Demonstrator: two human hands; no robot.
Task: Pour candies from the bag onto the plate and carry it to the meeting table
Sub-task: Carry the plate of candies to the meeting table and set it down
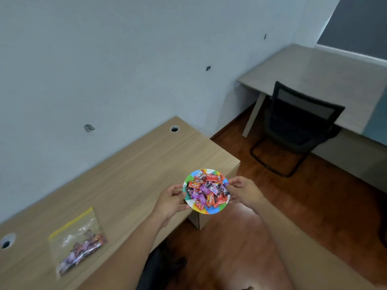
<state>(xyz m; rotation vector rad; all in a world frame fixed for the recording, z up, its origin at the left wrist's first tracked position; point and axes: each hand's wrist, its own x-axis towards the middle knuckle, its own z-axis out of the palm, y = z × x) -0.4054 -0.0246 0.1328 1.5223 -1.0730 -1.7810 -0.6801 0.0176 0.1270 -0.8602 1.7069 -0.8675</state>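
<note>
A small round plate (211,210) with a rim of bright colours is heaped with red and purple wrapped candies (207,190). I hold it in the air past the right end of the wooden desk (129,164). My left hand (170,200) grips its left rim and my right hand (244,190) grips its right rim. A clear zip bag (77,240) with a yellow seal lies flat on the desk at the lower left, with several candies left inside it.
A pale grey table (326,80) stands at the far right by the wall, with a black mesh chair (297,126) pushed against it. Reddish wooden floor (272,206) lies between the two. The desk has round cable holes (174,128).
</note>
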